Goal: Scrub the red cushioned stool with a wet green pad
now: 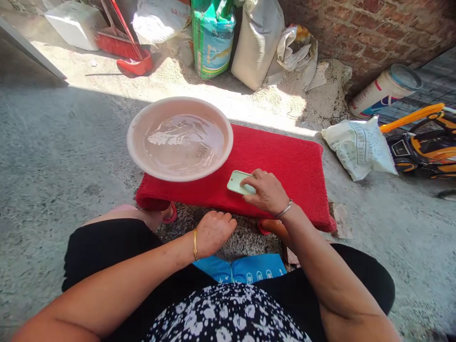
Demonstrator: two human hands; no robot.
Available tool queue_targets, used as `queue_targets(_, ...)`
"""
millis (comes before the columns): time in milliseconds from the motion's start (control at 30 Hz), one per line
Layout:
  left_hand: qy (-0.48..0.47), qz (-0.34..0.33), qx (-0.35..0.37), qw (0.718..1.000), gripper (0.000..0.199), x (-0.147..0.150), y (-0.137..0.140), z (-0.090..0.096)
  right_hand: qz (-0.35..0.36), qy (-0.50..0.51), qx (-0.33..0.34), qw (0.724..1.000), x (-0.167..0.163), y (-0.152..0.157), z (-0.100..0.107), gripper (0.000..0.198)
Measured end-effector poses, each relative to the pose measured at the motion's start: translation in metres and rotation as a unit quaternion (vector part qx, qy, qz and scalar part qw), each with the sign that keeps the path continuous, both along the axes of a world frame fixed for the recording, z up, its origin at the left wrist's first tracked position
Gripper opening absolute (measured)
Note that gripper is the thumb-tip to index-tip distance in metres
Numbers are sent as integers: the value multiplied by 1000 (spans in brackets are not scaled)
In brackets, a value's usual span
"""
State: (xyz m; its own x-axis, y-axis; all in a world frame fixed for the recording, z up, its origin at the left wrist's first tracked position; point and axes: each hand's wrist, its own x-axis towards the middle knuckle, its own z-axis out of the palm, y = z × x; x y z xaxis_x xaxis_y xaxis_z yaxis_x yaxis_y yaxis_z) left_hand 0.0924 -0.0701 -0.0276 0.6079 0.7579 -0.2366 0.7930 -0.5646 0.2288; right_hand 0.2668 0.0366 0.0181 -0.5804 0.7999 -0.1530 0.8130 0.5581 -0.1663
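My right hand point(267, 191) is closed on a pale green scrubbing brush point(236, 182) with a small hole at one end. The brush is on a red cloth point(278, 161), its flat back facing up and its underside hidden. The cloth covers a low, bench-like surface in front of my knees. My left hand point(215, 232) hangs just short of the cloth's near edge, its fingers curled in loosely and nothing visible in them. A large pale pink basin point(133, 147) of water stands over the cloth's left part.
Behind the cloth are a green-and-blue sack point(213, 47), a white sack point(258, 42), and a red dustpan point(135, 64) with a broom. To the right lie a white bag point(359, 147), a yellow-and-black machine point(423, 142) and a bucket point(384, 90) near the brick wall point(349, 28).
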Motion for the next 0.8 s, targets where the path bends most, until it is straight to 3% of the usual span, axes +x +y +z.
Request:
queue_targets(100, 14, 36, 34, 999, 24, -9, 7, 10, 20, -6, -14, 1000, -15, 2, -11, 33)
queue_targets(167, 20, 65, 62, 996, 26, -14, 11, 15, -15, -12, -16, 1000, 18, 2, -14, 33)
queue_targets(267, 23, 115, 93, 989, 26, -19, 16, 21, -111, -51, -7, 992, 97, -6, -7, 32)
queue_targets(367, 32, 139, 88, 986, 32, -25, 23, 24, -197, -114, 59, 972, 145, -20, 7, 29)
queue_targets(467, 47, 141, 84, 985, 32, -29, 29, 21, -197, -87, 91, 972, 122, -32, 17, 30)
queue_targets(600, 46, 146, 87, 984, 32, -31, 34, 18, -89, -20, 19, 996, 28, -36, 9, 31)
queue_targets(667, 48, 149, 83, 984, 32, -31, 36, 18, -46, -19, -7, 999, -3, -35, 0, 32)
queue_targets(733, 53, 150, 80, 984, 31, -30, 37, 20, -40, -26, -19, 999, -2, -34, -5, 34)
queue_targets(800, 53, 149, 82, 984, 30, -29, 36, 21, -78, -42, -22, 996, 30, -36, -5, 34)
